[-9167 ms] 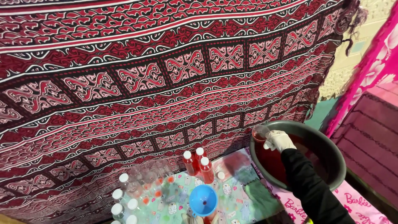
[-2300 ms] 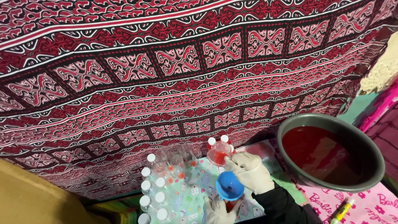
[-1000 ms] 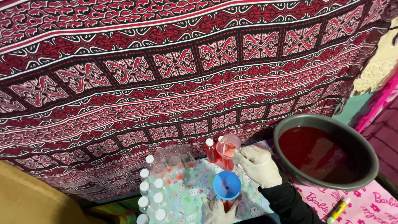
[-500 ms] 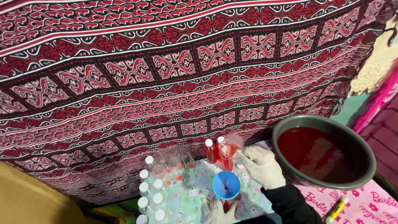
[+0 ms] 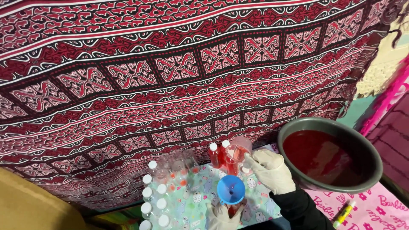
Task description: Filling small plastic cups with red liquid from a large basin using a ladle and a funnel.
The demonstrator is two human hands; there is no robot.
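1. grip, head view: right hand [image 5: 271, 170], gloved in white, closes its fingers round a small clear cup [image 5: 239, 149] holding red liquid, tilted above the blue funnel [image 5: 231, 190]. left hand [image 5: 222, 215], also gloved, wraps the bottle [image 5: 234, 209] under the funnel; only part of that hand shows at the frame edge.
2. position: funnel sits in the bottle neck, on the patterned mat [image 5: 200, 191]. dark basin [image 5: 330, 155] of red liquid stands just right of the right hand.
3. risk: cup stands off the funnel's centre; a fast pour could overshoot the rim and stain the mat.
4. risk: a loose left-hand hold may let bottle and funnel tip.
5. risk: capped bottles [image 5: 217, 154] and empty white-capped bottles [image 5: 154, 198] crowd close; a sweeping sleeve could topple them.
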